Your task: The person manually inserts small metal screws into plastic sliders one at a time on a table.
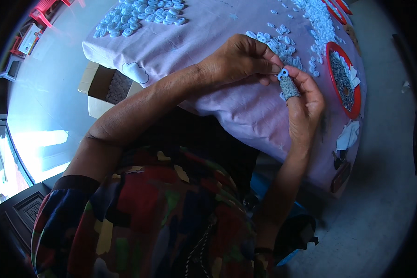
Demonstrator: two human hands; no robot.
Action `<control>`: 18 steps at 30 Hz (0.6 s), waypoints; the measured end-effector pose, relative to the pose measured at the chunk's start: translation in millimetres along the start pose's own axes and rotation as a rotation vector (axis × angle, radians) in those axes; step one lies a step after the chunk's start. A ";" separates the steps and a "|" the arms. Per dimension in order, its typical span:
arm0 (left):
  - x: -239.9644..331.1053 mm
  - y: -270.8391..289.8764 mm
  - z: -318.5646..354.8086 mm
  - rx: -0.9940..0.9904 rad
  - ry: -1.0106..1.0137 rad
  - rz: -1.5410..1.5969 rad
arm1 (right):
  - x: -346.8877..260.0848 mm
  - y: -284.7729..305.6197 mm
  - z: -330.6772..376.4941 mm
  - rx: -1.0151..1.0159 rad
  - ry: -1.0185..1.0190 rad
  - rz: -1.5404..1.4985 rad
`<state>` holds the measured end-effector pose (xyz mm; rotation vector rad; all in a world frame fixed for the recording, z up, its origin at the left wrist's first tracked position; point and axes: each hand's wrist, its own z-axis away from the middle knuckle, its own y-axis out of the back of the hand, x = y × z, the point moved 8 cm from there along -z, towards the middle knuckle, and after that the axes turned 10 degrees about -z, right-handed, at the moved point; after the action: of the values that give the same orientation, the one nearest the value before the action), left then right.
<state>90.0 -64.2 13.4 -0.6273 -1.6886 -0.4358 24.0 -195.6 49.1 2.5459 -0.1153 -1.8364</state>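
Observation:
Above the table edge, my left hand [243,58] and my right hand [308,99] meet, both with fingers closed in a pinch. Between their fingertips is a small pale-blue plastic piece [283,73] with round holes. A grey speckled finger cover [289,88] sits on my right thumb. Just beyond my hands lies a loose pile of similar small pale pieces [282,48]. My fingers partly cover the held piece, so any tinier part in the left pinch cannot be made out.
A pink cloth [190,37] covers the table. Larger pale oval pieces [141,14] are heaped at far left. At right are a red-rimmed tray [331,60] of small grey parts and a white cloth [347,135]. An open cardboard box [97,78] stands left of the table.

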 end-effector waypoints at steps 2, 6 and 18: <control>-1.1 -0.2 -0.1 -0.004 0.005 0.009 | -0.7 -0.8 0.4 -0.016 0.007 0.054; -2.0 -0.8 -0.1 -0.010 0.030 0.010 | 0.5 0.5 0.3 -0.015 -0.003 0.064; -3.8 4.0 -2.3 0.029 -0.024 -0.047 | 1.1 2.0 -1.1 -0.005 0.050 0.059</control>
<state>94.8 -63.1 10.0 -0.5746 -1.7329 -0.4384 25.3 -197.6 48.5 2.5542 -0.1840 -1.7487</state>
